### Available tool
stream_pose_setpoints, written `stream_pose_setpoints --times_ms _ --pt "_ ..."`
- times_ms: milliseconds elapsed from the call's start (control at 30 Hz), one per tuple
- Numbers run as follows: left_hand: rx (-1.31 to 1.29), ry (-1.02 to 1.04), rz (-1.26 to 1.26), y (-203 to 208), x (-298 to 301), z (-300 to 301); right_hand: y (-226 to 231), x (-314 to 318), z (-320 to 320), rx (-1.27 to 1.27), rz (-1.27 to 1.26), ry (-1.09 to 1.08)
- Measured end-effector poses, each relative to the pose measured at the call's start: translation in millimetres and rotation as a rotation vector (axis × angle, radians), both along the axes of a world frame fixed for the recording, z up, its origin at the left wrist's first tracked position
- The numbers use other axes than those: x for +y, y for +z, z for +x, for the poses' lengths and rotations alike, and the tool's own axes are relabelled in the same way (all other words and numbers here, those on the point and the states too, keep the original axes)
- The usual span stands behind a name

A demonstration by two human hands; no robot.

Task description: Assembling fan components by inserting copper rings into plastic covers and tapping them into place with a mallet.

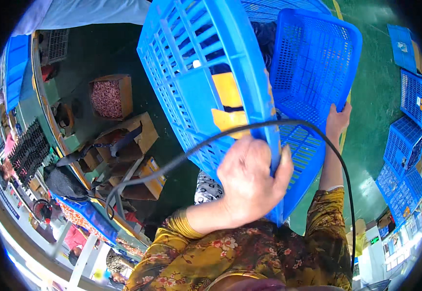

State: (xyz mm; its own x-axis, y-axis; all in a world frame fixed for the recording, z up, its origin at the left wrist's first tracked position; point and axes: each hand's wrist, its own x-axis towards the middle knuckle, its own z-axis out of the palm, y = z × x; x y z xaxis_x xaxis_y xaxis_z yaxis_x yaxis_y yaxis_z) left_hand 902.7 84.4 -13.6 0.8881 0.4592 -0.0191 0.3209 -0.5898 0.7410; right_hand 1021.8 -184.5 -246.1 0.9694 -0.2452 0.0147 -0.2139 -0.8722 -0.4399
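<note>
A large blue plastic crate (pixel 191 92) with slotted walls is tilted up in front of me, yellow labels (pixel 228 89) on its side. My left hand (pixel 249 174) is closed round its near rim, the thumb on the inner side. Beside it on the right is another blue basket (pixel 313 63), its mesh inside facing me. My right hand (pixel 338 119) grips that basket's lower right edge, fingertips over the rim. Dark material (pixel 264 41) shows in the gap between the two, too hidden to name. A black cable (pixel 196 145) arches across the view in front of the crate.
Left, under a long workbench, stand a cardboard box (pixel 108 98) of small pinkish pieces and opened cartons (pixel 138 138). A black mesh bag (pixel 65 182) hangs by the bench. Blue crates (pixel 405 145) line the right on the green floor. Pale blue fabric (pixel 82 14) is at upper left.
</note>
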Motion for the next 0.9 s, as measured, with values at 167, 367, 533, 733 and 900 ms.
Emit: stream_pose_setpoints --times_ms 167,367,533,733,900 --pt "-0.027 0.016 -0.040 -6 18 -2 40 -4 7 -0.069 -0.052 -0.049" --pt "0.123 0.096 -0.125 -7 18 -23 47 5 -6 -0.051 0.038 -0.133" --pt "0.190 0.394 -0.326 -56 68 -74 32 15 -27 -0.003 0.443 -0.098" --pt "0.302 0.503 -0.134 -187 189 -151 -20 70 -71 0.298 0.938 -0.069" --pt "0.396 0.531 -0.134 -258 242 -163 -80 138 -102 0.607 0.922 0.061"
